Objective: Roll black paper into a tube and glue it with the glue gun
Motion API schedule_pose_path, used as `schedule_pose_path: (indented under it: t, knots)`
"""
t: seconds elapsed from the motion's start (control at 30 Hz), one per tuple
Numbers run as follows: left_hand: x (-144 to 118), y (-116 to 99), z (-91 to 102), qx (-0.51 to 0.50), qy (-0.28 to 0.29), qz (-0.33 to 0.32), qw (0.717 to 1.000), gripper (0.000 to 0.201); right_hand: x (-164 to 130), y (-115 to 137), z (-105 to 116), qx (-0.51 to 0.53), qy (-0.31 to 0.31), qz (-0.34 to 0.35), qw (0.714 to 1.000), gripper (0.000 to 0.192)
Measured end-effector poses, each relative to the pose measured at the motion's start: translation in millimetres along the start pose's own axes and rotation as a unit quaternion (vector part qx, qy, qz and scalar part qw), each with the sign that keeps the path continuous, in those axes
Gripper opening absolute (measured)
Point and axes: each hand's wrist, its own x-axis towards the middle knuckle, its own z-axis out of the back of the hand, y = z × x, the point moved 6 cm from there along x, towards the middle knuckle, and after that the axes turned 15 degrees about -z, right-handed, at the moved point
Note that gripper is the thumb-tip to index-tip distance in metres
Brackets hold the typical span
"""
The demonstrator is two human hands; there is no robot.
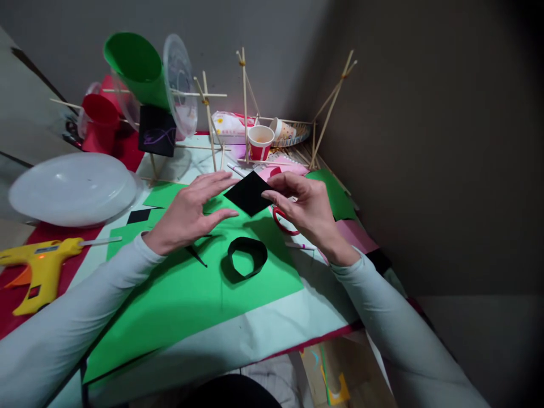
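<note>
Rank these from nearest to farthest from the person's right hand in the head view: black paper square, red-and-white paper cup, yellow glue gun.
1. black paper square: held at the right hand fingertips.
2. red-and-white paper cup: behind, toward the wall.
3. yellow glue gun: far left edge.

A yellow glue gun (36,271) is laid at the table's left edge, below a white plate (72,188). A paper cup (260,142) is set near the far edge, among stick frames (244,102).

Both arms wear long, close-fitting sleeves of pale grey-white cloth, the left sleeve (63,323) and the right sleeve (395,328) each ending in a plain cuff at the wrist, leaving the left hand (191,212) and right hand (304,207) bare.
</note>
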Motion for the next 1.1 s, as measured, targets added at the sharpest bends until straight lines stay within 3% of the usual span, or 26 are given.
schedule_pose_path:
  t: [0.07, 0.17, 0.27, 0.37, 0.47, 0.53, 0.57, 0.63, 0.73, 0.87, 1.1]
  knots:
    - [3.7, -6.5, 5.5, -0.068, -0.035, 0.092, 0.993, 0.030, -1.7, -0.7, -1.5, 0.057, 0.024, -0.030, 0.998, 0.028]
    - [1.1, -12.3, 10.0, -0.137, -0.042, 0.224, 0.964, 0.030, -7.9, 8.9, 0.3, 0.064, 0.044, -0.039, 0.996, 0.031]
    - [-13.3, -11.2, 12.1, -0.210, -0.041, 0.303, 0.929, 0.030, -21.9, 27.9, 12.4, 0.002, 0.040, -0.012, 0.999, 0.030]
    - [-38.2, -4.5, 13.5, -0.252, -0.048, 0.352, 0.900, 0.032, -46.0, 42.4, 12.2, -0.077, 0.113, 0.049, 0.989, 0.028]
    - [-60.2, -0.6, 11.1, -0.266, -0.049, 0.376, 0.886, 0.031, -73.8, 38.7, -6.6, -0.103, 0.248, 0.087, 0.959, 0.036]
    - [-68.7, -0.6, 6.8, -0.278, -0.054, 0.386, 0.878, 0.022, -84.8, 30.5, -17.4, -0.147, 0.278, 0.098, 0.944, 0.028]
    - [-71.1, -1.2, 4.1, -0.286, -0.057, 0.390, 0.873, 0.017, -87.2, 27.1, -20.3, -0.162, 0.280, 0.101, 0.941, 0.024]
    - [-73.0, -3.9, -2.8, -0.306, -0.053, 0.395, 0.865, 0.026, -86.7, 24.9, -18.3, -0.165, 0.263, 0.105, 0.945, 0.020]
    - [-72.5, -11.3, -15.8, -0.333, -0.009, 0.389, 0.859, 0.044, -77.8, 28.8, 0.9, -0.144, 0.197, 0.104, 0.964, 0.012]
    - [-72.8, -23.1, -34.6, -0.357, 0.053, 0.376, 0.853, 0.048, -64.3, 34.1, 23.9, -0.137, 0.122, 0.104, 0.978, 0.009]
    - [-73.7, -28.8, -50.0, -0.304, 0.084, 0.342, 0.885, 0.053, -54.8, 27.8, 2.4, -0.145, 0.183, 0.117, 0.965, 0.025]
